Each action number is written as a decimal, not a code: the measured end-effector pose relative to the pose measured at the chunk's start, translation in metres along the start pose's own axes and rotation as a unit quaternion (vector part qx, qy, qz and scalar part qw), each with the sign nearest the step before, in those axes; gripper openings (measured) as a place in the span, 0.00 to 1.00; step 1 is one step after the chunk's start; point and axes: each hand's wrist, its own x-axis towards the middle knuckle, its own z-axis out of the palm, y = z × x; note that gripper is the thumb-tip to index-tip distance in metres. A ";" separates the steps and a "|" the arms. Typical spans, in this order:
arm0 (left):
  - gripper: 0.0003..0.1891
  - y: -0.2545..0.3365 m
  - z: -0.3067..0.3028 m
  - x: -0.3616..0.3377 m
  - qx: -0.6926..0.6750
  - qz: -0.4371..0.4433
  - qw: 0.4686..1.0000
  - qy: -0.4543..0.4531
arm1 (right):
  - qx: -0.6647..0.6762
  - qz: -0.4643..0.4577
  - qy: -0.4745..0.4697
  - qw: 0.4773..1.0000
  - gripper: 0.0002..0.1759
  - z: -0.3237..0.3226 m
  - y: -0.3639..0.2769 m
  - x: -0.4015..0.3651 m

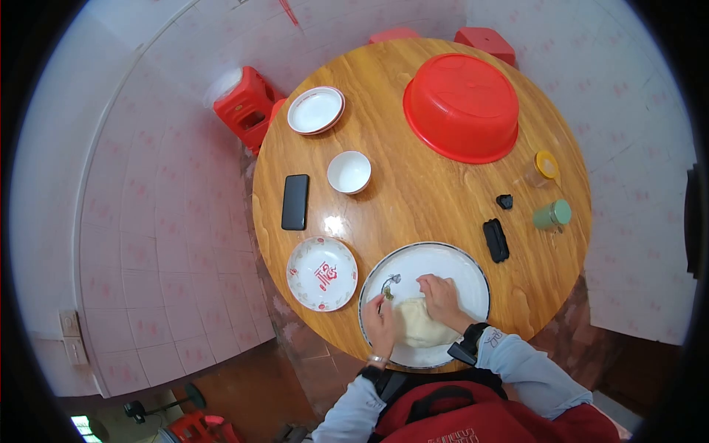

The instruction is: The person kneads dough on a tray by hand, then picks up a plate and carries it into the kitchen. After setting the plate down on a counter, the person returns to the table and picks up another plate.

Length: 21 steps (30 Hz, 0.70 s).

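A pale lump of dough [418,326] lies on the near half of a large white plate [465,277] with a dark rim. My left hand [379,326] is at the dough's left side, its fingers curled inward beside a painted grey and green motif on the plate. Across the dough's upper right part lies my right hand [442,301], fingers bent over its far edge and pointing left. Both hands seem to grip the dough from its sides. Their undersides are hidden, so I cannot see all the fingertips.
Left of the plate sits a patterned dish [303,277]. Beyond are a phone [295,202], a white bowl [349,172] and stacked plates [315,111]. An upturned red basin [464,107] stands at the back. To the right are a black case [496,241], a green container [550,215] and a yellow-lidded jar [545,166].
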 end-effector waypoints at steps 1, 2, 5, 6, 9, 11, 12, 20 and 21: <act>0.15 -0.010 -0.008 -0.017 -0.001 0.001 1.000 0.003 | 0.041 0.026 -0.023 0.999 0.10 -0.002 -0.001 0.001; 0.17 -0.024 -0.015 -0.040 -0.106 -0.157 0.982 -0.026 | 0.040 0.023 -0.024 0.999 0.10 -0.002 -0.002 0.000; 0.20 0.002 -0.016 -0.062 -0.269 -0.371 0.889 -0.009 | 0.042 0.060 -0.134 0.988 0.13 0.004 -0.004 0.001; 0.21 0.016 -0.011 -0.070 -0.325 -0.433 0.840 0.036 | 0.028 0.019 -0.117 0.993 0.14 0.007 -0.005 -0.002; 0.23 0.015 0.007 -0.067 -0.327 -0.448 0.829 0.067 | 0.019 0.015 -0.115 0.993 0.17 0.016 -0.007 -0.002; 0.23 0.018 0.010 -0.061 -0.330 -0.469 0.814 0.087 | 0.024 0.052 -0.128 0.990 0.18 0.014 -0.007 -0.001; 0.22 0.018 0.008 -0.057 -0.351 -0.472 0.804 0.089 | 0.032 0.066 -0.142 0.987 0.20 0.011 -0.008 0.000; 0.21 0.075 0.005 0.030 -0.290 -0.200 0.936 0.011 | 0.379 0.261 -0.092 0.883 0.31 -0.019 0.002 0.012; 0.21 0.076 0.010 0.036 -0.236 -0.185 0.954 -0.024 | 0.334 0.254 -0.094 0.903 0.32 -0.024 0.010 0.015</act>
